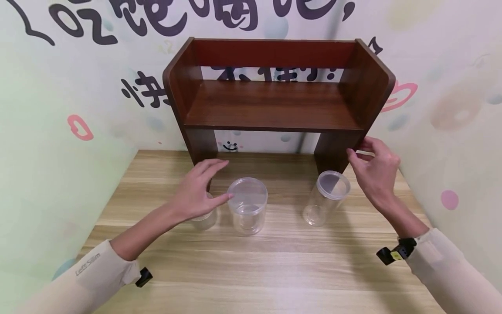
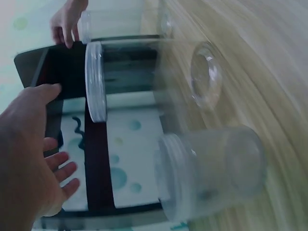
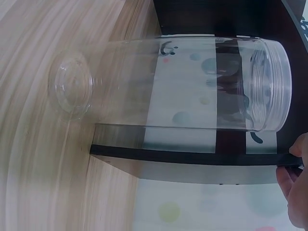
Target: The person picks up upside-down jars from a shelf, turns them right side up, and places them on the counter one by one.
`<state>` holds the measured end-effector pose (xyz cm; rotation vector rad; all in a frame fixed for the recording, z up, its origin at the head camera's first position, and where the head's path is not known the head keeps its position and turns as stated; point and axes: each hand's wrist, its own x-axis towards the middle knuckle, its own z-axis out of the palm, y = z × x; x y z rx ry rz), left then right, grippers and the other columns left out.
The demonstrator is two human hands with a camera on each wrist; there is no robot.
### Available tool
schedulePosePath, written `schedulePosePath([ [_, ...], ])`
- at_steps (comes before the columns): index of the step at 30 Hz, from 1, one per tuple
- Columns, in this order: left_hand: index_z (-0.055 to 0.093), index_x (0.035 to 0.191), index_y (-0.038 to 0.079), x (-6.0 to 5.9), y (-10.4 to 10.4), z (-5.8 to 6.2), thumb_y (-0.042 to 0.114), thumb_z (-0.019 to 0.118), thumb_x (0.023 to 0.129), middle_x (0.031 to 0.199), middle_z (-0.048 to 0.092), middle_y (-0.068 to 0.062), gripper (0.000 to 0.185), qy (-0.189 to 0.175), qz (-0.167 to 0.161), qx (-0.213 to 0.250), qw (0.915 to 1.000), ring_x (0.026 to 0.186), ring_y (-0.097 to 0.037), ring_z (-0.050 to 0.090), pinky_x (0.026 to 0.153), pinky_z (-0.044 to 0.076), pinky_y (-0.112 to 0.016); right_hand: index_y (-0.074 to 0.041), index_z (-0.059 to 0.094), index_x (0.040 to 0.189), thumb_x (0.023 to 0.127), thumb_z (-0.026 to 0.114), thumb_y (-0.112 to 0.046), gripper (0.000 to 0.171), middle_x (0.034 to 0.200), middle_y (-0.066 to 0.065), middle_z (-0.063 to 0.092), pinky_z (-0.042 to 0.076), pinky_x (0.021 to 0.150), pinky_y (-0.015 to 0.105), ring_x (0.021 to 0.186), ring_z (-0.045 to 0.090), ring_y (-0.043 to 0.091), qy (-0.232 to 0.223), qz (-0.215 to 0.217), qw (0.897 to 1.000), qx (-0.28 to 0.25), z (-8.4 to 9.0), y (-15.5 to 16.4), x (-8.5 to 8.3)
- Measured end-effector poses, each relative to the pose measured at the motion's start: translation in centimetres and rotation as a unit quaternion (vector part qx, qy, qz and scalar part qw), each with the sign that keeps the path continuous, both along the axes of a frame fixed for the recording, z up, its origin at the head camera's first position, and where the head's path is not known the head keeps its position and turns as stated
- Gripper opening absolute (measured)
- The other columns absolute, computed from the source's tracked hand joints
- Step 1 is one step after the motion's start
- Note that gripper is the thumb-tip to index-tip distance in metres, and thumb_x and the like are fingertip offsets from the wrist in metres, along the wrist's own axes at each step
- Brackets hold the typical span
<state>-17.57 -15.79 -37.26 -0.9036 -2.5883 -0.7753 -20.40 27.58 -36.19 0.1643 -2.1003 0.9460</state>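
Three clear plastic jars with lids stand on the wooden table (image 1: 274, 270). My left hand (image 1: 219, 181) hovers open, fingers spread, over the short jar (image 1: 205, 220), and its thumb is close to the lid of the middle jar (image 1: 248, 205). In the left wrist view the short jar (image 2: 211, 173) lies below my spread left hand (image 2: 33, 159), with the middle jar (image 2: 144, 82) beyond. My right hand (image 1: 354, 150) hangs with loosely bent fingers by the shelf's right side, just above and right of the tall jar (image 1: 327, 198). The tall jar (image 3: 183, 84) fills the right wrist view, with my fingertips (image 3: 296, 192) at the edge.
A dark brown wooden shelf (image 1: 270, 104) stands at the back of the table against the painted wall, its two legs behind the jars. Walls close in on the left and right. Bare table top lies in front of the jars.
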Motion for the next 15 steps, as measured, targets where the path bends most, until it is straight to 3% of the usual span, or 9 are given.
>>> schedulePosePath([
  [3,0.06,0.146,0.003,0.0,-1.4,-0.5,0.034,0.088,0.084,0.141,0.062,-0.016,0.075,0.04,0.032,0.036,0.998,0.13,-0.035,0.06,0.105,0.055,-0.054,0.01,0.072,0.117,0.089,0.079,-0.003,0.031,0.105,0.023,0.078,0.05,0.077,0.0,0.086,0.08,0.02,-0.002,0.003,1.0,0.014,0.0,0.1,0.0],
  [8,0.066,0.139,0.003,0.0,-3.6,-1.0,0.029,0.086,0.085,0.134,0.067,-0.016,0.063,0.078,0.074,0.048,0.9931,0.121,-0.036,0.066,0.084,0.063,-0.053,0.011,0.071,0.118,0.088,0.08,0.001,0.032,0.105,0.023,0.077,0.05,0.078,-0.001,0.086,0.079,0.034,-0.005,0.01,0.999,0.031,0.1,0.2,0.0],
  [11,0.068,0.135,0.002,-0.1,-4.6,-1.4,0.028,0.085,0.085,0.13,0.068,-0.017,0.059,0.087,0.084,0.047,0.9916,0.119,-0.037,0.067,0.081,0.063,-0.054,0.011,0.071,0.119,0.088,0.08,0.004,0.033,0.106,0.024,0.077,0.049,0.079,-0.001,0.085,0.077,0.042,-0.005,0.014,0.999,0.044,0.1,0.4,0.1],
  [15,0.069,0.131,0.001,-0.1,-6.0,-1.9,0.026,0.083,0.085,0.127,0.071,-0.018,0.055,0.095,0.095,0.049,0.9898,0.117,-0.038,0.067,0.082,0.062,-0.057,0.009,0.071,0.121,0.087,0.081,0.005,0.036,0.107,0.023,0.077,0.047,0.081,-0.002,0.086,0.077,0.042,-0.009,0.031,0.997,0.065,0.1,1.0,0.4],
])
